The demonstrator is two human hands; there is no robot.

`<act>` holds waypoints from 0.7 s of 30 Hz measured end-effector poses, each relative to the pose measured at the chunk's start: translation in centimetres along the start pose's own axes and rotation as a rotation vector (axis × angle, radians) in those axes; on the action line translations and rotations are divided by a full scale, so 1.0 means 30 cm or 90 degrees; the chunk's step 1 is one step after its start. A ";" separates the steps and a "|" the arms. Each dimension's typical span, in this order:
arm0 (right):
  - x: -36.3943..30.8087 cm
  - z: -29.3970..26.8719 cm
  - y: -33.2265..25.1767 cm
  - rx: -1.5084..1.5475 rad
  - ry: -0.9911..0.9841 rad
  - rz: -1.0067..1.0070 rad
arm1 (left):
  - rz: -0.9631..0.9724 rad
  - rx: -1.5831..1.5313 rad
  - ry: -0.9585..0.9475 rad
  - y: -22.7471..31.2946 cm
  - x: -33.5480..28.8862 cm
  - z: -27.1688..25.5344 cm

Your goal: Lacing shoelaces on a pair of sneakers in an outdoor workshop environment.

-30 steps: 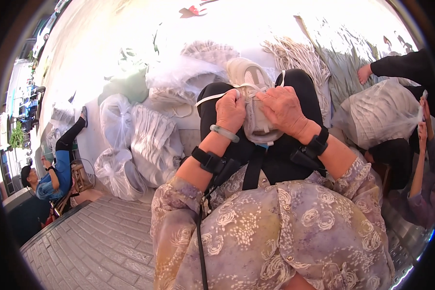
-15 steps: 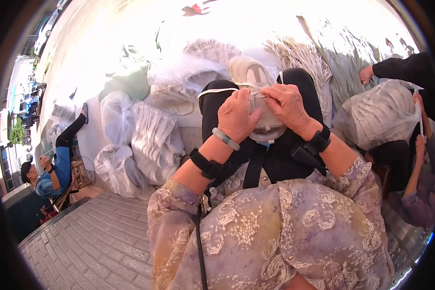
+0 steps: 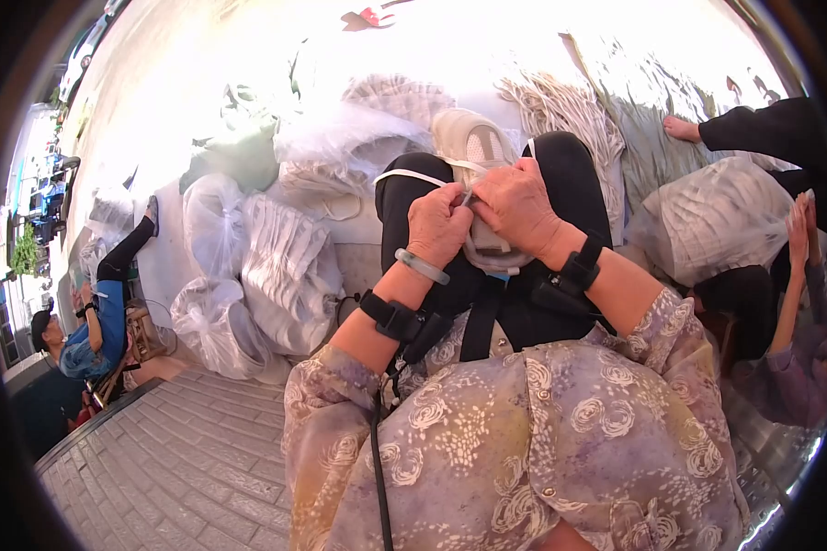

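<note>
A pale beige shoe (image 3: 476, 147) lies on my lap, toe pointing away, resting on my black trousers. My left hand (image 3: 437, 223) pinches a white lace (image 3: 412, 174) that stretches off to the left from the shoe's middle. My right hand (image 3: 516, 204) lies over the shoe's upper, fingers curled against the lace and touching the left hand's fingertips. The heel end of the shoe is hidden under both hands. Each wrist carries a black band, the left one also a pale bangle.
Clear plastic bags (image 3: 276, 266) stuffed with white goods are heaped at my left. A bundle of white laces (image 3: 560, 106) lies beyond my knees. A person in blue (image 3: 96, 317) sits at far left, another person (image 3: 781, 312) bends beside a full bag (image 3: 717, 216) at right.
Both hands have slid down toward the shoe's middle and drawn together. The lace, earlier looped across the shoe's front, is now pulled out taut to the left.
</note>
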State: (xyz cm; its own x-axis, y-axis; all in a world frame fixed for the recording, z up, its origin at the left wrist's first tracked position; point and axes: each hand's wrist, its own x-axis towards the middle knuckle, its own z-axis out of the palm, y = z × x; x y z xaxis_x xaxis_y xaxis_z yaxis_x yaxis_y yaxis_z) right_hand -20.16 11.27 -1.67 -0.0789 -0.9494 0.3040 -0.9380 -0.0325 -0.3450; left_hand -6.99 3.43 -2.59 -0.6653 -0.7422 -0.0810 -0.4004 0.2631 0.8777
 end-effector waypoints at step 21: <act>-0.718 -0.449 0.426 -0.189 0.051 0.408 | 0.112 0.147 0.049 -0.021 -0.037 0.024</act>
State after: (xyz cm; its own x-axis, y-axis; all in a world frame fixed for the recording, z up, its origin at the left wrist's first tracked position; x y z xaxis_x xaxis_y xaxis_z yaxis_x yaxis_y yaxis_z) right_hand -34.99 35.53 -0.66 -0.6600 -0.7267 0.1904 -0.7499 0.6222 -0.2247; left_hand -6.45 4.54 -3.41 -0.6905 -0.7154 0.1069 -0.4217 0.5182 0.7441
